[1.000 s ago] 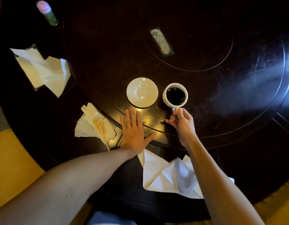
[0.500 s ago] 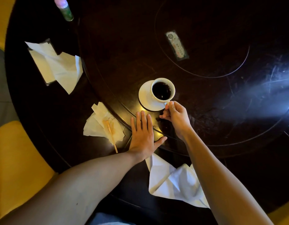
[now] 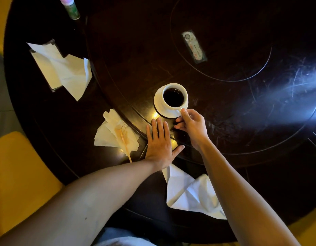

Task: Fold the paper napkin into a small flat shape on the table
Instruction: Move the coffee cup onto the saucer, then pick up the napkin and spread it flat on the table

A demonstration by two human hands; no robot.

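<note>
While the right hand [image 3: 191, 126] is pinching the handle of the coffee cup [image 3: 175, 97], thumb and curled fingers closed on it, the cup is sitting on its white saucer [image 3: 158, 103], full of dark coffee. Left hand [image 3: 159, 141] is lying flat, palm down, fingers extended and together, thumb splayed, holding nothing; it is pressing on the dark round table [image 3: 118, 59] just short of the saucer.

Task item: the white paper napkin [image 3: 189, 192] is lying loosely creased on the near table edge, partly under the right forearm, just behind the left wrist. Neither hand is touching it with the fingers. Folding not yet started, by my reading.

Other items: crumpled stained napkin with a wooden stick [image 3: 118, 134] just left of the left hand; more napkins [image 3: 64, 70] at far left; a bottle [image 3: 71, 9] at top; a card [image 3: 194, 46] on the centre turntable.

Risks, as judged:
- Right forearm is hanging over the napkin; withdrawing it low could be dragging or creasing the paper.
- A jolt at the handle could be tipping the full cup, and spilled coffee running toward the near edge would be soaking the napkin.
</note>
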